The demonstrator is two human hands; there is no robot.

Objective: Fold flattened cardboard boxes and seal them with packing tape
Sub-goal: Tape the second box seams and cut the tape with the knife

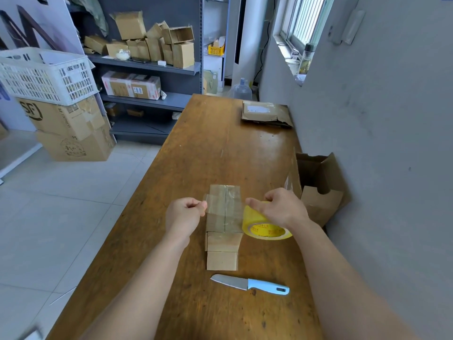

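Observation:
A small cardboard box (224,239) stands on the wooden table (213,143) in front of me, its top flaps closed and glossy with clear tape. My right hand (279,208) grips a yellow roll of packing tape (263,227) just right of the box top. A clear strip of tape (223,207) stretches from the roll leftward across the box top. My left hand (186,212) pinches the free end of that strip at the box's left edge.
A knife with a light blue handle (252,283) lies on the table near me. An open cardboard box (318,187) leans against the right wall. Flattened cardboard (266,114) lies at the table's far right. Shelves of boxes (152,45) and a white crate (46,74) stand at left.

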